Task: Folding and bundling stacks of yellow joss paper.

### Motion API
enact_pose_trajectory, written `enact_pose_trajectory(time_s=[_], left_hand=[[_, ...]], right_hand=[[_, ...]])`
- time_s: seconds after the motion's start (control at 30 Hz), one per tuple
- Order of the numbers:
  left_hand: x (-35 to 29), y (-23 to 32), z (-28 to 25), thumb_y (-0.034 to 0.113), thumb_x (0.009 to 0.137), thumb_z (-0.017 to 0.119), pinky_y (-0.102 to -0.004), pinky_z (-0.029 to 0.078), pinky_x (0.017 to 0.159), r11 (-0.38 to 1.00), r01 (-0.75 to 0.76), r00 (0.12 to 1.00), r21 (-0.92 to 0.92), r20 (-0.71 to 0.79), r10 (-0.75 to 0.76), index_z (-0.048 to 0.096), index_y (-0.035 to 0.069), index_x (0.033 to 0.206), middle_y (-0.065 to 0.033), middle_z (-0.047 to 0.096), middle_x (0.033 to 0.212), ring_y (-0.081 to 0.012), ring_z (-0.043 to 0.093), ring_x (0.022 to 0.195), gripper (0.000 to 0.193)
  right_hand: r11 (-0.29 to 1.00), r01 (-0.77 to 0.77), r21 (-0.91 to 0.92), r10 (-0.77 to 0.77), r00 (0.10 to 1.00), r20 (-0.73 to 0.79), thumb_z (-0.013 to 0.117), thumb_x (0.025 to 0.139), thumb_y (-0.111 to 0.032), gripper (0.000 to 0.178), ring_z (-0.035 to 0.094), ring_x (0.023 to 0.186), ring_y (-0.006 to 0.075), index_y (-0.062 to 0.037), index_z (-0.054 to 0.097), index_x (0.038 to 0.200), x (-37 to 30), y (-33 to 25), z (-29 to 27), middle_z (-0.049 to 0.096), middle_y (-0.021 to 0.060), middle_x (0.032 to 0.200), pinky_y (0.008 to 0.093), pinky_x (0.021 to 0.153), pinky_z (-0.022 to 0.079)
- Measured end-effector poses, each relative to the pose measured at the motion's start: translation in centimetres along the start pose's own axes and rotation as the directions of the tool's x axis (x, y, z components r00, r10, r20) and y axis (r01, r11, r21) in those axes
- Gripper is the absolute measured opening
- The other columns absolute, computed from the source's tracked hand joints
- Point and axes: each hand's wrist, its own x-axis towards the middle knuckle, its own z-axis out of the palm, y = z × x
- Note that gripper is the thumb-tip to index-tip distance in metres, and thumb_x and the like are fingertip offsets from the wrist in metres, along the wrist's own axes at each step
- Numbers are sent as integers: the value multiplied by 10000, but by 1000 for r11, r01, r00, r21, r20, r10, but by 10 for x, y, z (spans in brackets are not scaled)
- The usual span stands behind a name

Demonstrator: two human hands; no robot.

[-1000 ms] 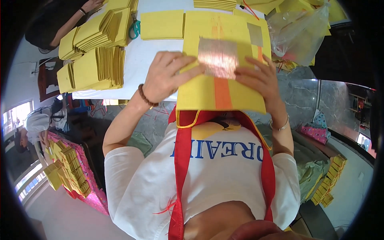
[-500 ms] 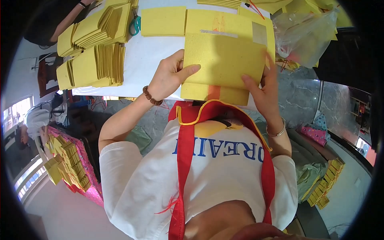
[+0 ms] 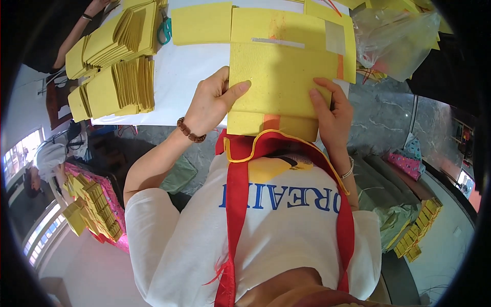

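Observation:
A yellow paper sheet (image 3: 279, 77) lies in front of me at the near edge of the table. My left hand (image 3: 212, 100) grips its left edge, thumb on top and the fingers tucked out of sight. At the right edge, my right hand (image 3: 335, 110) pinches the sheet between thumb and fingers. Below its near edge shows a yellow paper piece (image 3: 294, 125) with an orange strip (image 3: 271, 122). Beyond the sheet lies more yellow paper (image 3: 279, 23) with red marks and a pale grey patch (image 3: 335, 37) beside it.
Folded yellow paper stacks (image 3: 117, 84) fill the left of the white table (image 3: 179, 77). Teal-handled scissors (image 3: 164, 30) lie beside them, near a flat yellow sheet (image 3: 201, 24). A clear plastic bag (image 3: 396, 41) sits at the far right. Another person's arm (image 3: 74, 38) reaches in at the far left.
My right hand has come down and inward along the right edge, and its thumb and fingers now pinch the sheet. My left hand keeps its grip. The whole view has shifted slightly.

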Motion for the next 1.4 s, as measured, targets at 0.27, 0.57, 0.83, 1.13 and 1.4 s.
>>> enact_pose_trajectory(time_s=[0.27, 0.57, 0.83, 1.13, 1.4], left_hand=[[0, 15, -4, 193, 875, 575, -191, 320, 482, 991, 134, 991, -25, 14, -133, 580, -22, 845, 39, 496, 626, -18, 388, 556, 217], [5, 16, -3, 203, 883, 557, -194, 284, 481, 976, 183, 983, -119, 11, -183, 580, -10, 780, 57, 465, 608, -18, 346, 542, 238], [6, 9, -5, 212, 872, 578, -188, 260, 445, 981, 163, 987, -104, 15, -162, 585, 21, 762, 60, 453, 573, -17, 332, 505, 221], [6, 35, -13, 168, 860, 571, -213, 362, 480, 949, -209, 918, 235, -286, 273, 578, 4, 997, -7, 558, 647, -80, 467, 530, 213], [26, 44, 45, 277, 772, 612, -417, 289, 990, 292, -636, 743, 714, 466, 481, 438, 86, 1267, -160, 398, 1307, -314, 353, 1218, 559]], right_hand=[[997, -67, 31, 70, 991, -113, 590, 827, -88, 136, 516, 672, 67, -20, 559, 941, 3, -2, 6, 595, 39, 739, 209, 604, 419], [995, -97, 19, 97, 995, -15, 629, 804, -67, 239, 541, 793, 89, -24, 529, 1018, -4, -12, 5, 594, 61, 882, 207, 684, 429], [979, -204, 14, 204, 978, -38, 669, 766, -71, 281, 565, 786, 113, -17, 537, 1008, -3, -14, 8, 611, 83, 889, 222, 680, 456], [983, -115, -141, 109, 993, -52, 676, 768, -108, 231, 554, 758, 94, -18, 563, 949, -2, -11, 7, 620, 70, 835, 219, 653, 451], [977, -64, -202, 44, 994, -102, 684, 740, -187, 220, 619, 683, 260, -45, 593, 881, -2, -7, 8, 635, 118, 760, 319, 624, 469]])
